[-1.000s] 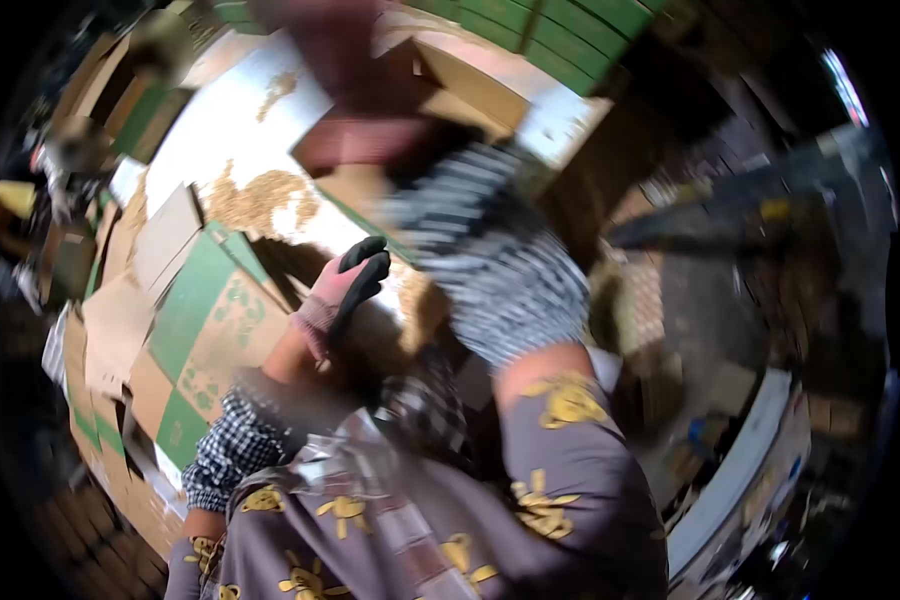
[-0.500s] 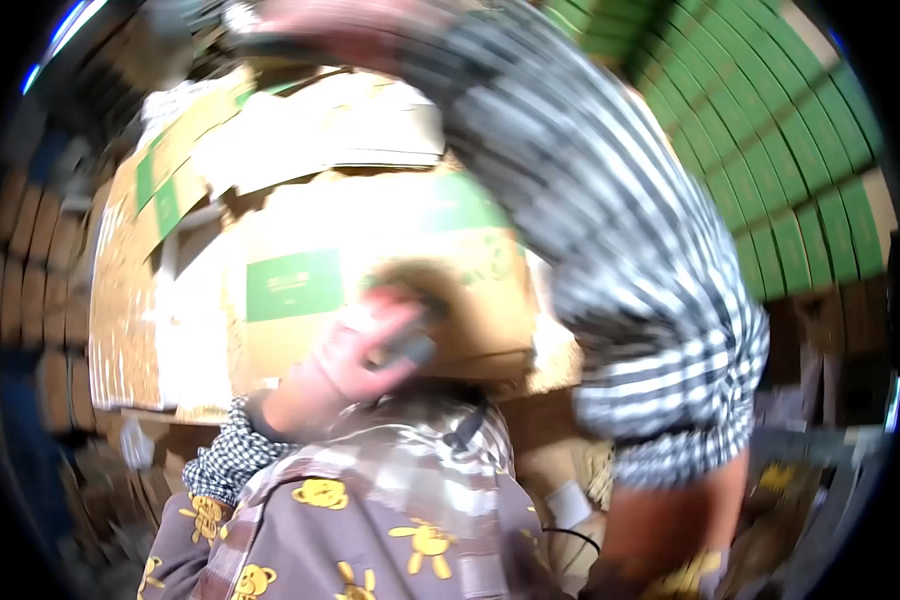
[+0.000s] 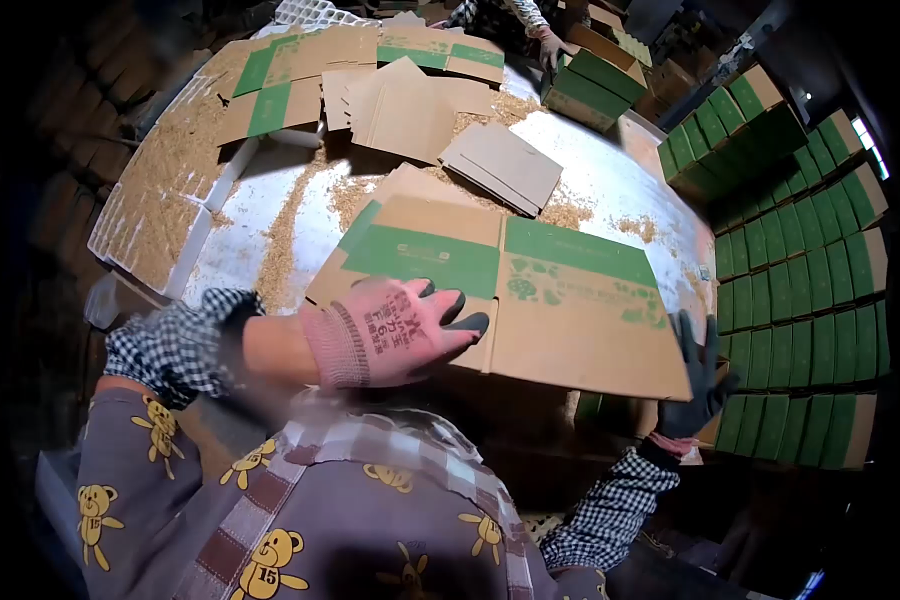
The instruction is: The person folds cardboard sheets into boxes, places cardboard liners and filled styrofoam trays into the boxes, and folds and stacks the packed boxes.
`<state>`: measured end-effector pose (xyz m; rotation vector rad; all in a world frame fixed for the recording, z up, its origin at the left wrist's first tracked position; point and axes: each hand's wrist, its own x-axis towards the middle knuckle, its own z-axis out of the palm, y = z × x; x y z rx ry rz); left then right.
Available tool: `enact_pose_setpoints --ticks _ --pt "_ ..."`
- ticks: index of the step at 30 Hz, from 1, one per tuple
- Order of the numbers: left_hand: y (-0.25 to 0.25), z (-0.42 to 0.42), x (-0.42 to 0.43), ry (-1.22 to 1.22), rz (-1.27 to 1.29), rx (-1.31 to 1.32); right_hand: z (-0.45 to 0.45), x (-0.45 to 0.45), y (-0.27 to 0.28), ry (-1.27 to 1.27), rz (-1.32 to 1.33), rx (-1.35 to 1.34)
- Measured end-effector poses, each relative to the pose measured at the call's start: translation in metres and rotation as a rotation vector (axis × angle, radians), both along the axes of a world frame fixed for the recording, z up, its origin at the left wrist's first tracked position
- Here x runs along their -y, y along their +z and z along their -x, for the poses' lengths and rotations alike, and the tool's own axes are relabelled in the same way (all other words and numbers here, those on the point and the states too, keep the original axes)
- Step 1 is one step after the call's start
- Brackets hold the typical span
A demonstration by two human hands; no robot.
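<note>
A flattened cardboard box [image 3: 580, 335], brown with a green band and green print, lies in front of me with its near part over the table's edge. My left hand [image 3: 395, 330], in a pink glove with dark fingertips, rests palm down across its near left portion, fingers apart. Against the right edge of the cardboard is my right hand [image 3: 703, 375]. Its dark-coated fingers point up and are spread, and the thumb cannot be made out. Another flat sheet shows partly underneath at the left.
Loose cardboard sheets [image 3: 502, 165] and flat boxes [image 3: 400, 108] lie on the sawdust-strewn white table [image 3: 670, 240]. At the far side, another person's gloved hand [image 3: 552, 48] touches an open green box [image 3: 595, 85]. Stacked green boxes [image 3: 800, 300] stand along the right.
My right arm, which stretched across the top of the view, has come back to the cardboard's right edge. My left hand has shifted slightly, and the view now takes in more of the table.
</note>
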<state>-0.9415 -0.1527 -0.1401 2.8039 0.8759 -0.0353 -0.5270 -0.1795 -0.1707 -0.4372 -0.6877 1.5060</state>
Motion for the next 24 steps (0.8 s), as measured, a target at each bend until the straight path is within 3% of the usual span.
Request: enact_pose_setpoints --ticks 1,3,4,6,8,9,10,11,12,13,14,15,17,19,20,21,22,23,24 --pt "0.034 0.0 0.005 0.012 -0.005 0.006 0.029 0.0 0.019 -0.17 -0.148 0.13" --pt "0.084 -0.004 0.015 -0.127 0.324 -0.183 0.076 -0.009 0.031 -0.56 -0.285 0.932" --pt "0.078 0.006 0.005 -0.121 0.318 -0.187 0.091 -0.009 0.036 -0.542 -0.151 0.966" --pt "0.057 0.046 -0.042 -0.182 0.597 0.4 0.101 -0.031 0.03 -0.532 -0.21 0.788" --pt "0.067 0.063 -0.074 0.531 1.128 0.842 0.095 -0.048 0.042 -0.459 -0.292 0.847" --pt "0.069 0.067 -0.077 0.556 1.11 0.95 0.09 -0.053 0.05 -0.396 -0.392 0.914" --pt "0.073 0.065 -0.072 0.548 0.899 1.056 0.085 -0.059 0.059 -0.333 -0.493 0.97" --pt "0.074 0.06 -0.064 0.533 0.682 1.15 0.096 -0.061 0.075 -0.023 -0.301 0.504" --pt "0.071 0.05 -0.055 0.421 0.348 1.068 0.113 -0.063 0.079 -0.103 -0.18 0.459" --pt "0.063 0.036 -0.047 0.329 0.033 0.963 0.12 -0.089 0.06 -0.387 -0.255 0.795" --pt "0.04 0.018 -0.055 0.213 -0.009 0.752 0.156 -0.092 0.065 -0.599 -0.375 1.071" --pt "0.012 0.011 -0.066 0.12 0.068 0.288 0.189 -0.088 0.073 -0.823 -0.524 1.348" --pt "-0.006 0.047 -0.058 -0.146 -0.192 0.268 0.195 -0.096 0.076 -1.081 -0.922 1.775" --pt "0.04 0.083 -0.039 0.003 0.032 0.124 0.195 -0.1 0.043 -0.915 -0.682 2.088" --pt "0.038 0.095 -0.037 -0.052 0.289 0.297 0.196 -0.103 0.044 -0.917 -0.663 2.135" --pt "0.033 0.101 -0.034 -0.098 0.549 0.477 0.197 -0.113 0.036 -0.984 -0.642 2.018" --pt "0.024 0.088 -0.031 -0.088 0.456 0.4 0.203 -0.114 0.045 -0.923 -0.665 2.092" --pt "0.007 0.075 -0.035 0.127 0.396 0.48 0.208 -0.113 0.063 -0.872 -0.695 2.161" --pt "0.002 0.065 -0.038 0.365 0.629 0.744 0.204 -0.104 0.081 -0.6 -0.604 2.115"
